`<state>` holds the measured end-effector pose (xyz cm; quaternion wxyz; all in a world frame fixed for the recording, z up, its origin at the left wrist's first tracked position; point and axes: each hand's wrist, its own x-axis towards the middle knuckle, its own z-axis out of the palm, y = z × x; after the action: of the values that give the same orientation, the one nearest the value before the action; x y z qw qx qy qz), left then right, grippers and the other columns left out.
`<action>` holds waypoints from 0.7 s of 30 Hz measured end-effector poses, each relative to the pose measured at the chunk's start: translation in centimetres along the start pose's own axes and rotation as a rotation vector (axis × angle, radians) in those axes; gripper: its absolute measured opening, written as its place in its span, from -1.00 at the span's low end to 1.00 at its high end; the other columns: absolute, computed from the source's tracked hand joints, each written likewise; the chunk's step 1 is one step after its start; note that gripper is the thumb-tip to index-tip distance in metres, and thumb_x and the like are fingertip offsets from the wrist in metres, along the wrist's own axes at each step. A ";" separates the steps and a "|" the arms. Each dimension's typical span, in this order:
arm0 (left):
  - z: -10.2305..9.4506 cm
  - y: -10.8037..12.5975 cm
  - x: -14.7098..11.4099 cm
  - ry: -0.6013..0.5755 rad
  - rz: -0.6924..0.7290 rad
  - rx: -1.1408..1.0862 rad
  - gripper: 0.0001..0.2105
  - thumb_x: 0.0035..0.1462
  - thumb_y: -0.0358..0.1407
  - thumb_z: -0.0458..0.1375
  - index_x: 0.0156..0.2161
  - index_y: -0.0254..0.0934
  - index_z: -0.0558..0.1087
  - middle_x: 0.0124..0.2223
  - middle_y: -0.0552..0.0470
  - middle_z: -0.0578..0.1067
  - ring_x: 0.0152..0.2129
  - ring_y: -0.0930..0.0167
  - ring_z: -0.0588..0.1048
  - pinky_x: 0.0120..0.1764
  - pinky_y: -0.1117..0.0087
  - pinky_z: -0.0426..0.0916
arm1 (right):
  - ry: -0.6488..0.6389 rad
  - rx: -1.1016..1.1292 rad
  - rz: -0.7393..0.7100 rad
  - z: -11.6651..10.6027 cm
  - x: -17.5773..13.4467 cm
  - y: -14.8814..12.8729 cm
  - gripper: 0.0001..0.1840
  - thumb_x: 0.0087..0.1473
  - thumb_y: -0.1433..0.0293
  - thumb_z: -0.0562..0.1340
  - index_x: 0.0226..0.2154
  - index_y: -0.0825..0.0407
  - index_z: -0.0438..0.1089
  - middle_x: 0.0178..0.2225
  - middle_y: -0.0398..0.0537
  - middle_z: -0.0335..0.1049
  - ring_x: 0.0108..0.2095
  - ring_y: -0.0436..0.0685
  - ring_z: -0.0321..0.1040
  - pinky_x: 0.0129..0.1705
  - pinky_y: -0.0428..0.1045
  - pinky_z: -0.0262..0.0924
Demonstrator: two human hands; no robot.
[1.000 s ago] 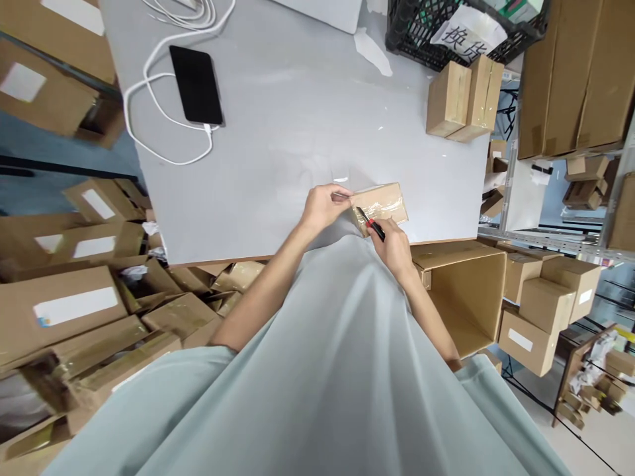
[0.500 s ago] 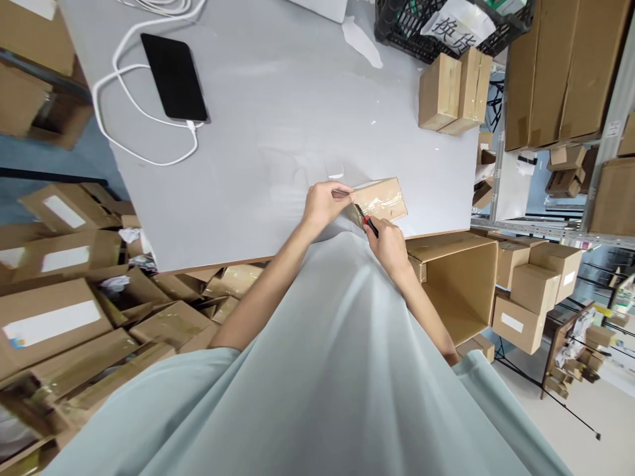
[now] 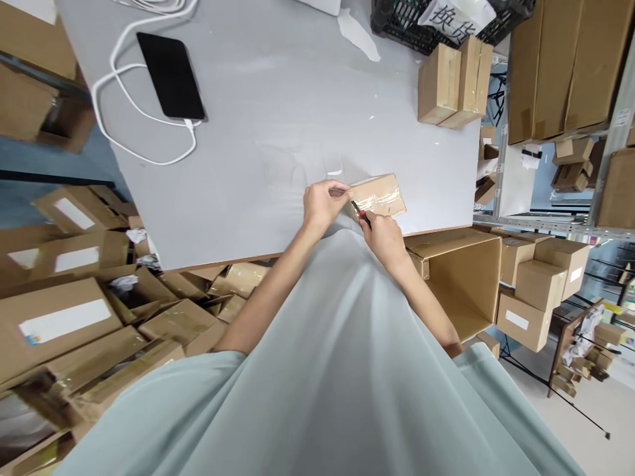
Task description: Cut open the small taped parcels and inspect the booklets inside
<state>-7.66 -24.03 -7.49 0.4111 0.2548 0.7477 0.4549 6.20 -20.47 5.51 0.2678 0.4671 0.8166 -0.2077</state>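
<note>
A small cardboard box [image 3: 380,194] with shiny clear tape lies near the table's front edge. My left hand [image 3: 322,203] is closed at its left end, thumb and fingers pinching the edge there; whether tape is also between the fingertips I cannot make out. In my right hand [image 3: 385,239] is a red and black utility knife [image 3: 364,217], its tip against the taped left end of the box. The right fingers are wrapped round the handle.
A black phone [image 3: 171,76] on a white cable lies at the table's left. Two cardboard boxes [image 3: 439,82] stand at the right, before a black crate [image 3: 401,30]. An open carton [image 3: 454,284] is below the table edge, and cartons [image 3: 64,311] pile up at the left.
The knife tip has shifted slightly up and left along the box's left end, with my right hand following. My left hand keeps its pinch. The whole view has shifted a little.
</note>
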 end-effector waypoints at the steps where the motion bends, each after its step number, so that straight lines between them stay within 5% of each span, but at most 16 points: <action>1: 0.1 0.0 -0.1 0.009 -0.001 0.005 -0.88 0.14 -0.31 0.39 -0.21 -0.21 0.73 -0.19 0.01 0.76 -0.21 0.24 0.73 -0.04 0.30 0.61 | -0.014 -0.008 0.016 0.2 -0.2 0.0 -0.64 0.56 0.34 0.10 0.16 0.08 0.53 -0.01 0.30 0.66 0.02 0.41 0.61 0.05 0.14 0.36; 9: 0.6 0.0 -0.5 0.044 -0.009 0.048 -0.89 0.16 -0.28 0.39 -0.21 -0.21 0.73 -0.12 -0.02 0.77 -0.22 0.21 0.73 -0.04 0.25 0.60 | -0.026 -0.079 0.048 1.9 -2.7 1.4 -0.63 0.54 0.38 0.08 0.18 0.07 0.52 -0.08 0.32 0.66 -0.06 0.40 0.64 -0.06 0.14 0.43; 21: 0.5 -0.7 -0.4 0.045 -0.027 0.061 -0.81 0.18 -0.23 0.38 -0.15 -0.25 0.73 -0.17 -0.07 0.77 -0.21 0.19 0.74 -0.11 0.29 0.59 | -0.094 -0.057 0.001 1.0 -3.2 2.2 -0.60 0.57 0.28 0.07 0.25 0.02 0.48 -0.03 0.29 0.68 -0.04 0.40 0.65 -0.06 0.11 0.41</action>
<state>-7.01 -24.38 -8.05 0.3924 0.2467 0.7738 0.4317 9.68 -22.07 6.57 0.3193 0.4495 0.8084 -0.2063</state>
